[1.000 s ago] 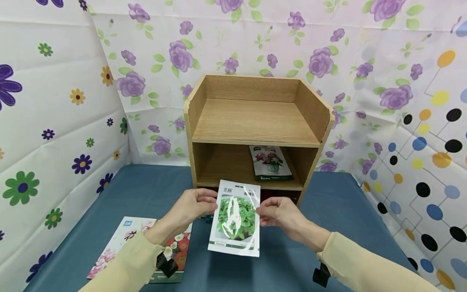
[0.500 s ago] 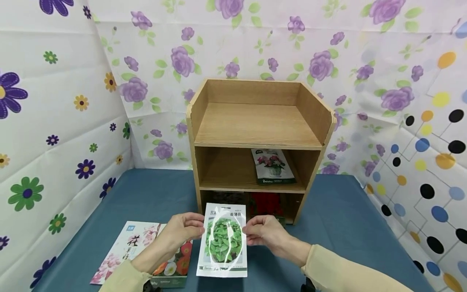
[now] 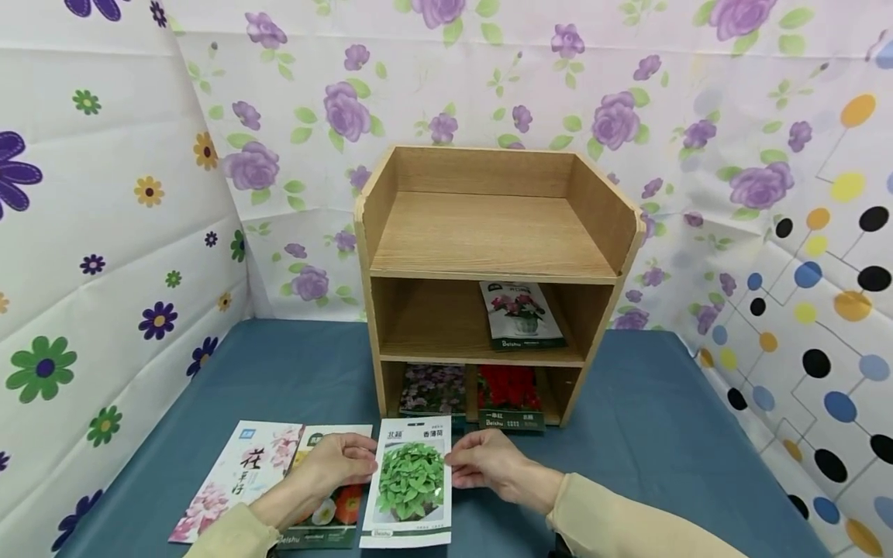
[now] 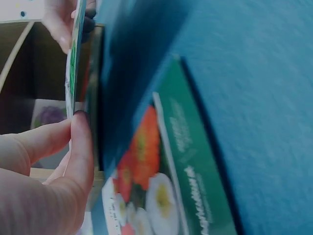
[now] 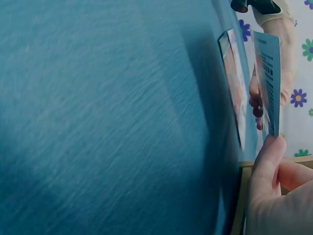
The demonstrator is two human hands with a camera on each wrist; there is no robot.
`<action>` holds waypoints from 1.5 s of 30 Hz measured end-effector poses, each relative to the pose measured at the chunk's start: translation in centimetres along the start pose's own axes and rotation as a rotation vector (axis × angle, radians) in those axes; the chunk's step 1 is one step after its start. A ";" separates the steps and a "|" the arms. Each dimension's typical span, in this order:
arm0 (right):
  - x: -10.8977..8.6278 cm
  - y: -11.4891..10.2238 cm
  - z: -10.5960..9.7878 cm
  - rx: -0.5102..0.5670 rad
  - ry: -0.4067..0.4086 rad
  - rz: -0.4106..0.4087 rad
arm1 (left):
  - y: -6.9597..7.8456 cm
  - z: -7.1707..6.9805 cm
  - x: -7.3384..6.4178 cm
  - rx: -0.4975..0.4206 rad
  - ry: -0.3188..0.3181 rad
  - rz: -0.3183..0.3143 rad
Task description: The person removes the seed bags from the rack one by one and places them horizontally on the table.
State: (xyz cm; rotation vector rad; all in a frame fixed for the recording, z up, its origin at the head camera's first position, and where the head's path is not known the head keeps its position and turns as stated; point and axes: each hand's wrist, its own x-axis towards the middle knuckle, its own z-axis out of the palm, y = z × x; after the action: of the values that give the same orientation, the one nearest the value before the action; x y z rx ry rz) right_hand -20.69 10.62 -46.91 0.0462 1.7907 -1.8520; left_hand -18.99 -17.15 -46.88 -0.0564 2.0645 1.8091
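Note:
Upright in front of the wooden shelf is a white seed packet (image 3: 410, 484) printed with a green leafy plant. My left hand (image 3: 326, 466) pinches its left edge between thumb and fingers. On the opposite edge, my right hand (image 3: 497, 468) has the same kind of pinch. The left wrist view shows the packet (image 4: 75, 58) edge-on, raised off the cloth. Barcode-like print covers the packet's back (image 5: 269, 83) in the right wrist view. Beneath my left hand lies a packet with red and white flowers (image 3: 349, 504), partly hidden by it.
A pink-blossom packet (image 3: 237, 480) lies on the blue cloth (image 3: 628, 465) at left. In the shelf (image 3: 488, 240), the middle level holds a potted-flower packet (image 3: 523, 316). Below are a purple-flower packet (image 3: 434, 389) and a red-flower packet (image 3: 509, 395). Patterned fabric surrounds everything.
Both hands have brought the green-plant packet down and left, toward me and away from the shelf. The purple and red packets on the bottom level have come into view.

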 end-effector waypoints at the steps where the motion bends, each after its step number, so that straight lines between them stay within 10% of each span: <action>1: 0.1 0.1 0.0 -0.004 0.002 0.008 | -0.2 0.1 0.1 0.006 0.004 -0.013; 19: 1.8 1.2 0.6 -0.069 0.012 0.090 | 0.1 0.2 0.7 0.216 0.084 -0.071; 35: 2.8 1.0 0.1 -0.172 -0.051 0.124 | -0.1 -0.1 0.8 0.248 0.016 -0.017; 45: 2.7 0.9 -0.2 -0.199 -0.014 0.111 | 0.5 0.2 0.9 0.401 0.082 0.013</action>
State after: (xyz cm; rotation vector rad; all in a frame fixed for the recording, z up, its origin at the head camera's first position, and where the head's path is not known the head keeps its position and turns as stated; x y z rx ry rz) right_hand -22.68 9.90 -48.81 0.0564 1.9141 -1.5865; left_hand -19.91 -16.69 -46.66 -0.0067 2.4502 1.3866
